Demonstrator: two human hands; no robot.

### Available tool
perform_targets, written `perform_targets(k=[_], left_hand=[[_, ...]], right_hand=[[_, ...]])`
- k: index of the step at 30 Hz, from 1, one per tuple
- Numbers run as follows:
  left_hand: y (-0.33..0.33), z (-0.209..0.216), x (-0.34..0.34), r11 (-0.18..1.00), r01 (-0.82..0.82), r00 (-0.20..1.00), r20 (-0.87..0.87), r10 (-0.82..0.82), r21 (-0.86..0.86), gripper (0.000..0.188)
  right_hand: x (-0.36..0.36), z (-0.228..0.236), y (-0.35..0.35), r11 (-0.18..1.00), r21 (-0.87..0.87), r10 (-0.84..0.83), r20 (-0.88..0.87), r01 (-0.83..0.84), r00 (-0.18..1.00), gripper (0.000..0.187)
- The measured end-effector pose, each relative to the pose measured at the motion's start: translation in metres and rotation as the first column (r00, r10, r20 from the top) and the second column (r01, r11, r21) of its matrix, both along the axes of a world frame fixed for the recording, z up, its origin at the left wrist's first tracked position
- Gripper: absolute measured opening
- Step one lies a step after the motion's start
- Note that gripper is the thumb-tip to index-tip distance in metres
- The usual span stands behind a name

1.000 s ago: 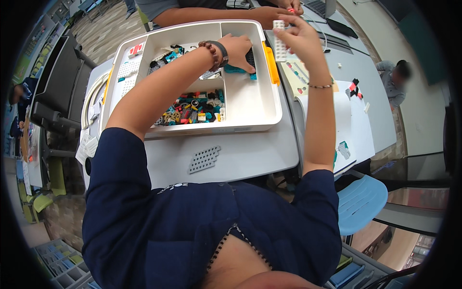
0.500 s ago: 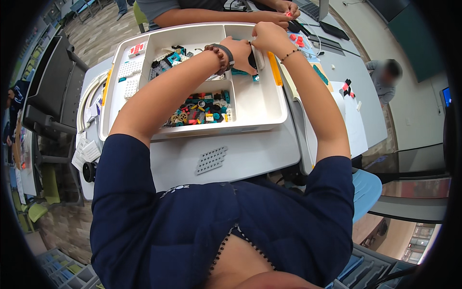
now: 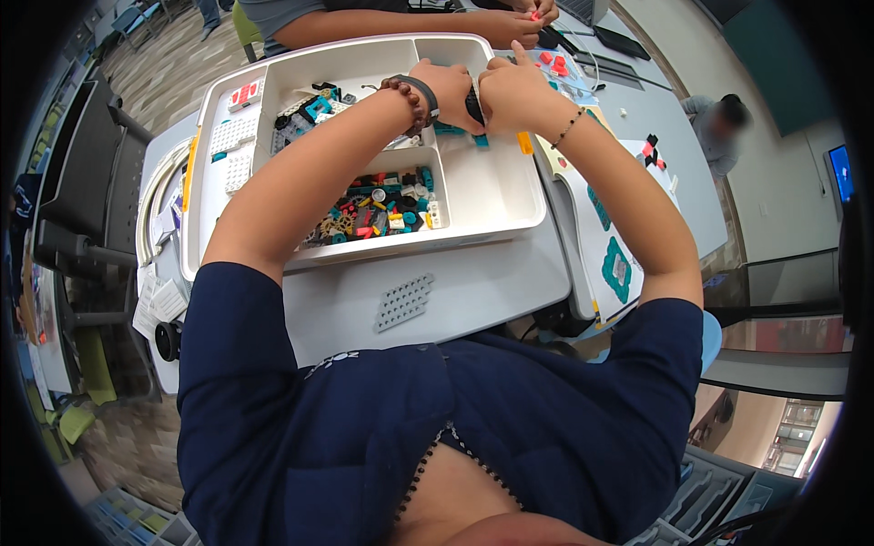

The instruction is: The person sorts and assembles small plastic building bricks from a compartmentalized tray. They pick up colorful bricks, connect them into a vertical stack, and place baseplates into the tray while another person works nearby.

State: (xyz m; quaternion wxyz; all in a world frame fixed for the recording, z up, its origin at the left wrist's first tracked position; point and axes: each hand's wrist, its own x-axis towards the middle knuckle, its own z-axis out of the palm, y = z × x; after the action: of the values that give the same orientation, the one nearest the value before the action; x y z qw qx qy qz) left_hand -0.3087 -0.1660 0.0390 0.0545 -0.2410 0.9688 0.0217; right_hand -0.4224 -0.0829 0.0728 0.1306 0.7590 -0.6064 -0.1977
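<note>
Both of my hands work close together over the right side of a white sorting tray (image 3: pixel 496 196). My left hand (image 3: pixel 448 91), with bracelets at its wrist, is closed around a black-and-teal building-brick assembly (image 3: pixel 472 105), mostly hidden by the fingers. My right hand (image 3: pixel 517 96) presses against the same assembly from the right, fingers curled and one digit raised. Its exact grip is partly hidden. Teal bits show below the hands. Under my left forearm, a compartment holds loose small building pieces (image 3: pixel 373 209) in many colours. More teal, white and black pieces (image 3: pixel 309 114) lie in the compartment behind.
A grey perforated plate (image 3: pixel 403 302) lies on the table (image 3: pixel 492 282) in front of the tray. To the right are an open instruction booklet (image 3: pixel 596 246) and black-and-red pieces (image 3: pixel 652 150). Across the table, another person's hands (image 3: pixel 537 18) hold a small red piece. White tubing (image 3: pixel 150 200) lies at left.
My right hand has moved down and closer to the left one, with its elbow swung outward. More of the open booklet shows beneath the right arm. The whole view has shifted slightly.
</note>
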Motion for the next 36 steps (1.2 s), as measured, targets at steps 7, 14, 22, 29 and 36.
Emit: perform_targets(k=[7,14,22,29,36], left_hand=[[0.001,0.006,0.000,0.999,0.030,0.999,-0.020,-0.030,0.036,0.078],[-0.007,0.004,-0.001,1.000,0.002,1.000,-0.002,-0.002,0.016,0.080],[-0.008,0.000,0.004,0.998,0.062,0.998,0.004,-0.062,-0.011,0.093],[-0.010,-0.011,-0.007,0.995,0.070,0.995,0.080,-0.063,-0.075,0.090],[-0.009,-0.015,-0.006,0.997,0.062,0.998,0.020,-0.061,-0.052,0.085]], right_hand=[[-0.005,-0.015,-0.004,0.990,-0.124,-0.056,0.035,0.060,0.998,0.041],[-0.016,-0.033,-0.016,0.955,-0.286,-0.014,0.209,0.075,0.978,0.017],[-0.027,-0.036,-0.032,0.966,-0.222,-0.021,0.437,0.130,0.899,0.009],[-0.036,-0.036,-0.030,0.976,-0.213,0.129,0.447,-0.035,0.885,0.031],[-0.040,-0.039,-0.019,0.989,-0.147,0.059,0.500,0.018,0.864,0.040]])
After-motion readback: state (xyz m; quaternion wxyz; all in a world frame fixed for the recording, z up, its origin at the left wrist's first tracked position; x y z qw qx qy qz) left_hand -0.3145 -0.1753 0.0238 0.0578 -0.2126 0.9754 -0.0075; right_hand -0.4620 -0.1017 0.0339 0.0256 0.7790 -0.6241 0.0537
